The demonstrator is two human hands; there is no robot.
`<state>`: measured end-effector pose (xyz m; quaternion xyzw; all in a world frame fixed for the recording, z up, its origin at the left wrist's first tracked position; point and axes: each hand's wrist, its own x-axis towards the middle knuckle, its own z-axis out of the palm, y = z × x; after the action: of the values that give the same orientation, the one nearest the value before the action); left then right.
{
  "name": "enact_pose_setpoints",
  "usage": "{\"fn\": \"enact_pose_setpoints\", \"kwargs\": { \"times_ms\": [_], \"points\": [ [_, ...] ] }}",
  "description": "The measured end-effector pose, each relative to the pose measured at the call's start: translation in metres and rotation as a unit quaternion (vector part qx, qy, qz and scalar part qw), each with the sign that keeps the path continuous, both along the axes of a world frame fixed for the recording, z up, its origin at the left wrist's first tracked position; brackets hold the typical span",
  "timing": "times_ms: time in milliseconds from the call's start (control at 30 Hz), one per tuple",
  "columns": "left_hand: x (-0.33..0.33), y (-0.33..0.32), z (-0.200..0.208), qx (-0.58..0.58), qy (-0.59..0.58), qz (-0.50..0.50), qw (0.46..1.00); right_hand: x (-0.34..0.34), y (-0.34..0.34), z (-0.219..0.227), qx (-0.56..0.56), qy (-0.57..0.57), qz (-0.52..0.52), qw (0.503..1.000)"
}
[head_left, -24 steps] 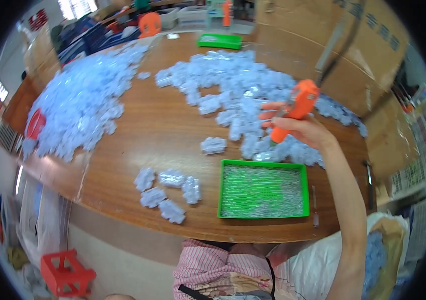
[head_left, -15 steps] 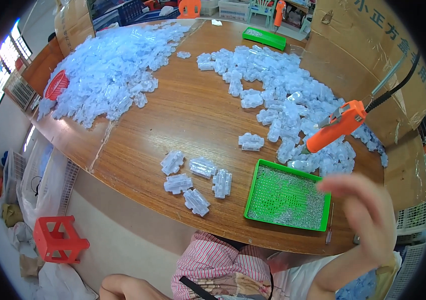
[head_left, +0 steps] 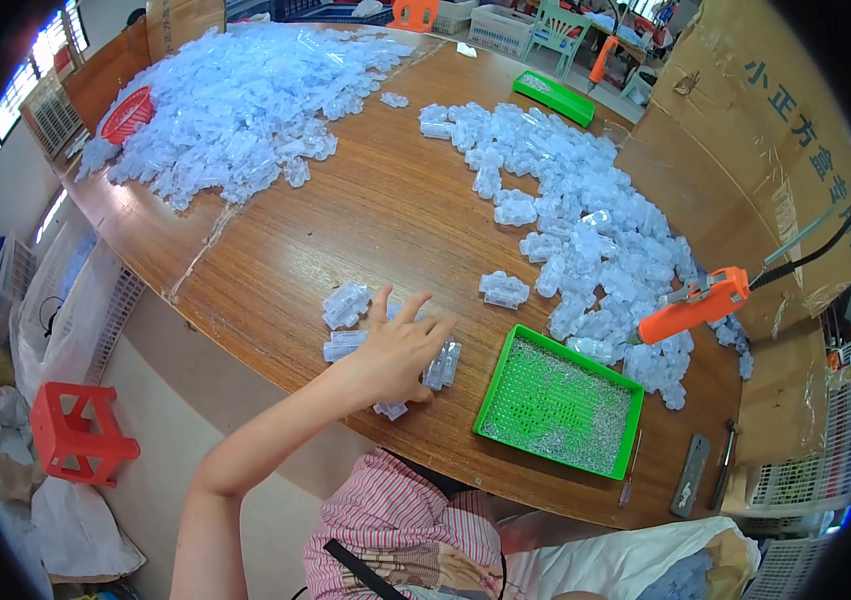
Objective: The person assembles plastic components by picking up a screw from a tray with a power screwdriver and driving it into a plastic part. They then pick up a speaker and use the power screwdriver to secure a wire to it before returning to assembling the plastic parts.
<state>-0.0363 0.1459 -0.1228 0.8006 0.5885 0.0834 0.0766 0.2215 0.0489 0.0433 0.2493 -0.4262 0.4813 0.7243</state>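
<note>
Left hand arching over a small cluster of clear plastic pieces

We are seeing the clear plastic pieces (head_left: 346,305) lying near the front edge of the wooden table (head_left: 276,290), partly hidden by our left hand (head_left: 401,355). We are holding its fingers spread apart, palm down, with the thumb nearest the right-hand piece (head_left: 445,366); whether skin is touching plastic, we cannot tell. Our right hand is not showing clearly enough for us to judge its fingers.

Judging by looks, we are dealing with light, stiff, rather slick parts, and their thin stepped edges are probably risking a crack under a hard squeeze. We are favouring a gentle pinch across the long sides of the body, keeping clear of the small end tabs.

Farther right, a lone piece (head_left: 504,290) is lying apart, just above a green tray (head_left: 499,380) that is holding many fine metallic bits (head_left: 606,410). An orange corded tool (head_left: 691,308) is slanting beside the right-hand heap (head_left: 586,230), its tip pointing down and left. Across the table, a larger heap (head_left: 236,100) is spreading around a red basket (head_left: 128,115), while a red stool (head_left: 81,435) is standing on the floor.
</note>
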Motion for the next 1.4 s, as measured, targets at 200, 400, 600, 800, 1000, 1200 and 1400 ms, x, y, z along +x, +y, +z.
{"fn": "enact_pose_setpoints", "kwargs": {
  "times_ms": [200,400,600,800,1000,1200,1400],
  "points": [
    [0.017,-0.003,0.017,0.024,-0.222,-0.047,0.974,0.016,0.025,-0.075,-0.347,-0.415,-0.219,0.812],
    [0.057,-0.044,0.017,-0.006,-0.514,-0.066,0.855,-0.013,0.03,-0.124,-0.29,-0.59,-0.123,0.743],
    [0.087,-0.06,0.001,0.038,-0.558,-0.042,0.828,-0.008,0.025,-0.127,-0.344,-0.575,-0.134,0.73],
    [0.08,-0.067,0.016,-0.174,-0.682,-0.081,0.706,0.01,0.033,-0.117,-0.234,-0.653,-0.288,0.66],
    [0.082,-0.072,0.032,-0.313,-0.752,0.04,0.579,0.02,0.031,-0.106,-0.169,-0.686,-0.279,0.65],
    [0.081,-0.076,0.033,-0.319,-0.723,0.026,0.612,0.018,0.03,-0.108,-0.142,-0.693,-0.306,0.638],
    [0.087,-0.079,0.03,-0.362,-0.731,0.081,0.573,0.02,0.023,-0.11,-0.18,-0.701,-0.298,0.622]
  ]
}}
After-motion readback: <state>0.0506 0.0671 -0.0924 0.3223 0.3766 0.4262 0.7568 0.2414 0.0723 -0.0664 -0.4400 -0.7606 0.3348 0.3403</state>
